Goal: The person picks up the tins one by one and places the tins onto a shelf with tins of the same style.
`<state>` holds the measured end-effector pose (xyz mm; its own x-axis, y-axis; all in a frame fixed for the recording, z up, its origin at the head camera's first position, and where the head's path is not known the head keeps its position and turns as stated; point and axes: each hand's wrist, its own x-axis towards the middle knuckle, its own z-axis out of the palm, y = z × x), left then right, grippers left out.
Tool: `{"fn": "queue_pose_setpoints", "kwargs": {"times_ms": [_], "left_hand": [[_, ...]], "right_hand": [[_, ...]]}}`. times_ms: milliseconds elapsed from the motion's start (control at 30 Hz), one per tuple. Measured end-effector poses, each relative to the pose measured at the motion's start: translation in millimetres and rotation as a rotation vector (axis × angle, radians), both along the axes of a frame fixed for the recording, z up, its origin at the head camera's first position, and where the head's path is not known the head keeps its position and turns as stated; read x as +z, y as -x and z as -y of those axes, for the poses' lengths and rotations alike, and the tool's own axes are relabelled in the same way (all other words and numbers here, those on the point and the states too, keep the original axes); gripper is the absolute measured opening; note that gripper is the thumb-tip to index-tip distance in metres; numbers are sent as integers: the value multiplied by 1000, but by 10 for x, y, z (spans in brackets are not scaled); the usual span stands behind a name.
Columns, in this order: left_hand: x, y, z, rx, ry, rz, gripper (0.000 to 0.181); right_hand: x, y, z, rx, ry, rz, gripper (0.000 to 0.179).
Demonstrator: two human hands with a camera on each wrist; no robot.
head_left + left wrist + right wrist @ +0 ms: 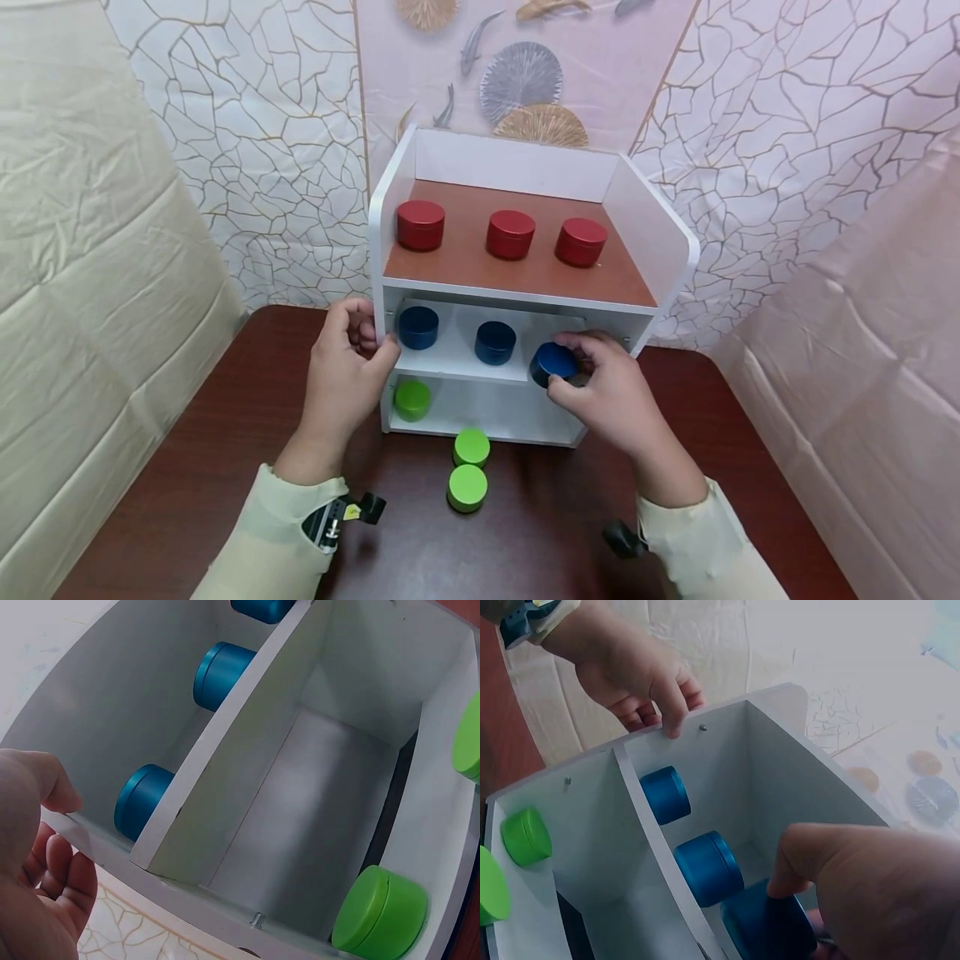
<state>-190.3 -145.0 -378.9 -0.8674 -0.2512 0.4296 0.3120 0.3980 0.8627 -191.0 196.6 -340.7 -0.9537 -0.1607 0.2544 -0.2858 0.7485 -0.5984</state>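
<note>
My right hand (pixel 607 383) pinches a round blue tin (pixel 553 364) between thumb and fingers at the right front of the middle shelf (pixel 450 360). Two more blue tins stand on that shelf, one at the left (pixel 417 327) and one in the middle (pixel 495 342). With my left hand (pixel 345 375) I grip the left side panel (pixel 112 864) of the small white shelf unit, thumb inside and fingers outside. Below, a green tin (pixel 412 400) sits at the left of the bottom shelf.
Three red tins (pixel 510 234) stand in a row on the brown top (pixel 465 267) of the unit. Two green tins (pixel 467 487) are on the dark wooden table (pixel 540 533) in front. Patterned cloth (pixel 262 125) hangs behind, with pale cloth at both sides.
</note>
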Motion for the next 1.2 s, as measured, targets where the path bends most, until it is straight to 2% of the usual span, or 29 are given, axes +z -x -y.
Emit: {"fn": "queue_pose_setpoints", "kwargs": {"times_ms": [167,667,1200], "left_hand": [[2,-5,7,5,-1,9,39],[1,-2,6,6,0,4,39],[-1,4,0,-1,2,-6,40]], "right_hand": [[16,52,74,-49,3,14,55],[-7,172,170,-128,7,39,65],[-52,227,164,-121,39,29,63]]}}
